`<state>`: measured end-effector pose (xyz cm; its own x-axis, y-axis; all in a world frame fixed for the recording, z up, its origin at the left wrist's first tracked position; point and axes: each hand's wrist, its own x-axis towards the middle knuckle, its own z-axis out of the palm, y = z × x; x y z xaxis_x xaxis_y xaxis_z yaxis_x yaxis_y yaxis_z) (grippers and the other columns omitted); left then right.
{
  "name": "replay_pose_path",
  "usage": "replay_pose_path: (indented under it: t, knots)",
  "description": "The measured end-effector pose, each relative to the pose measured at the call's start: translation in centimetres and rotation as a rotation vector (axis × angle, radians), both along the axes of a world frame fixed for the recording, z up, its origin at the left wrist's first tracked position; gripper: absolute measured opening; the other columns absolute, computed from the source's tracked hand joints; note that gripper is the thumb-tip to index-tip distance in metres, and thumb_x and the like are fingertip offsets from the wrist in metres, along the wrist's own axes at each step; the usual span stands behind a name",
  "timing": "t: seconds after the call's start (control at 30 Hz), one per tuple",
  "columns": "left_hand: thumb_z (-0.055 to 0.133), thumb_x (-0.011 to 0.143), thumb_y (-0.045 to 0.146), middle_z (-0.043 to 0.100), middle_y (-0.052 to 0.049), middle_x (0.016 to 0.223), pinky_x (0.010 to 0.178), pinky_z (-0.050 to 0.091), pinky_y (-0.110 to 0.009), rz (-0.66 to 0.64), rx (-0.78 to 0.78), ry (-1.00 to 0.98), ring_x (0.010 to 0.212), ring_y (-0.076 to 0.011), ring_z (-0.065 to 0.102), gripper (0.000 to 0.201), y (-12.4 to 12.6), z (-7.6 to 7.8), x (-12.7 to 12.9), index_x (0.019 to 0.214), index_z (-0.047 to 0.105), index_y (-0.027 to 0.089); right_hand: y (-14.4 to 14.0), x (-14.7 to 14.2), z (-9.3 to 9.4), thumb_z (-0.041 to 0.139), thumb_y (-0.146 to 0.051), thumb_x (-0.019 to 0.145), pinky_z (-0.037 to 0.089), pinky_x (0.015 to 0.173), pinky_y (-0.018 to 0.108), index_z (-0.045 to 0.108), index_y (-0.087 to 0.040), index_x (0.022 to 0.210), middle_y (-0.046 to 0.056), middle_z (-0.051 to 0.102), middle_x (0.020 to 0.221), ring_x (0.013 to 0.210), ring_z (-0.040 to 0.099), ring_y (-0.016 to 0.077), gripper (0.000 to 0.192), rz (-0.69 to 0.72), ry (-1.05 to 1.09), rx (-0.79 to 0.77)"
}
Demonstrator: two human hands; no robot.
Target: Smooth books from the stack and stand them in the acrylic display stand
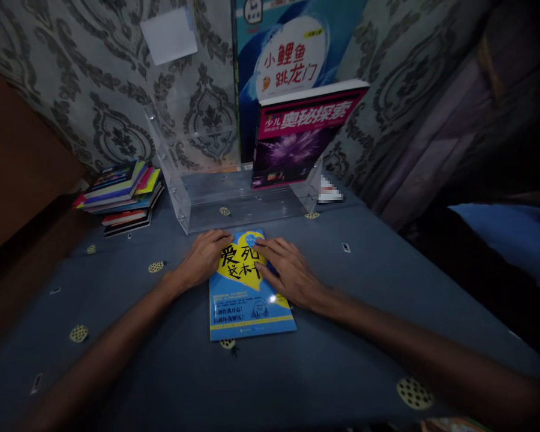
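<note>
Now pressing flat on the blue book [251, 288], left hand [204, 258] and right hand [288, 273] fingers spread, gripping nothing; best lifted square by its far edge toward the clear stand [234, 201].

Both forearms enter from the lower edge and converge toward the centre. The left hand [203, 258] lies palm down, fingers extended forward and slightly spread, wrist straight. The right hand [288, 273] lies likewise palm down, fingers flat and angled toward the left, thumb tucked alongside. Neither hand is closed around anything; the fingertips nearly meet.
</note>
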<state>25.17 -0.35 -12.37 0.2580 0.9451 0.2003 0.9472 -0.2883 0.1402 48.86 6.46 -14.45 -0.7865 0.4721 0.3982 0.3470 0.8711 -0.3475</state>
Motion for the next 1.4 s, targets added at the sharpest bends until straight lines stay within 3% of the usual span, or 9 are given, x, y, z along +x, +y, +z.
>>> replay_pose_path:
  t: [0.27,0.47,0.83,0.93,1.07,1.2,1.4]
  knots:
    - [0.039,0.094,0.009,0.058,-0.011,0.142,0.106,0.043,-0.045,-0.064,-0.107,0.002,0.128,-0.0254,0.054,0.05,2.5,0.8,2.5,0.142,0.052,0.018,1.7,-0.5,-0.7,0.048,-0.034,0.098,0.047,0.099,0.052,0.058,-0.013,0.135,0.017,0.061,0.139,0.126,0.053,0.0323,0.044,-0.065,-0.012,-0.039]
    - [0.041,0.092,0.007,0.058,-0.01,0.143,0.111,0.04,-0.046,-0.126,-0.108,-0.053,0.131,-0.0243,0.053,0.051,4.0,0.7,3.3,0.139,0.056,0.019,2.9,-0.2,-1.7,0.047,-0.037,0.097,0.044,0.105,0.056,0.055,-0.016,0.139,0.016,0.058,0.144,0.131,0.051,0.0325,0.048,-0.065,0.043,-0.101]
    - [0.038,0.095,0.008,0.066,-0.009,0.13,0.106,0.044,-0.044,-0.087,-0.062,-0.174,0.119,-0.0248,0.059,0.043,4.6,0.0,3.6,0.129,0.062,0.017,3.7,0.3,-1.4,0.046,-0.029,0.096,0.043,0.107,0.052,0.058,-0.014,0.133,0.016,0.06,0.14,0.129,0.053,0.0298,0.041,0.007,0.116,-0.22]
    - [0.039,0.095,0.009,0.065,-0.011,0.127,0.107,0.044,-0.042,-0.086,-0.024,-0.217,0.12,-0.0246,0.058,0.039,4.5,-0.4,3.8,0.127,0.062,0.014,3.5,0.4,-1.0,0.048,-0.026,0.094,0.045,0.103,0.049,0.06,-0.014,0.13,0.015,0.066,0.126,0.118,0.057,0.029,0.04,-0.042,0.122,-0.229]
    - [0.037,0.096,0.01,0.064,-0.011,0.113,0.101,0.047,-0.04,-0.018,0.023,-0.238,0.109,-0.0237,0.059,0.037,4.6,-0.9,4.2,0.124,0.062,0.014,3.2,0.7,-0.8,0.053,-0.028,0.093,0.045,0.098,0.048,0.067,-0.01,0.12,0.015,0.065,0.11,0.104,0.056,0.0295,0.036,-0.141,0.05,-0.194]
    - [0.042,0.093,0.013,0.062,-0.01,0.102,0.096,0.049,-0.041,0.098,0.025,-0.231,0.102,-0.0254,0.058,0.03,5.5,-1.2,4.7,0.111,0.066,0.016,3.1,0.9,-0.9,0.054,-0.029,0.094,0.044,0.096,0.045,0.069,-0.013,0.114,0.012,0.063,0.108,0.104,0.054,0.0277,0.03,-0.126,0.033,-0.167]
    - [0.049,0.085,0.012,0.063,-0.005,0.095,0.099,0.046,-0.043,0.21,-0.045,-0.407,0.098,-0.024,0.059,0.019,7.2,-1.5,4.6,0.094,0.065,0.019,2.8,1.1,-0.6,0.053,-0.03,0.096,0.045,0.095,0.045,0.068,-0.013,0.117,0.013,0.062,0.109,0.105,0.053,0.0286,0.031,-0.112,0.038,-0.182]
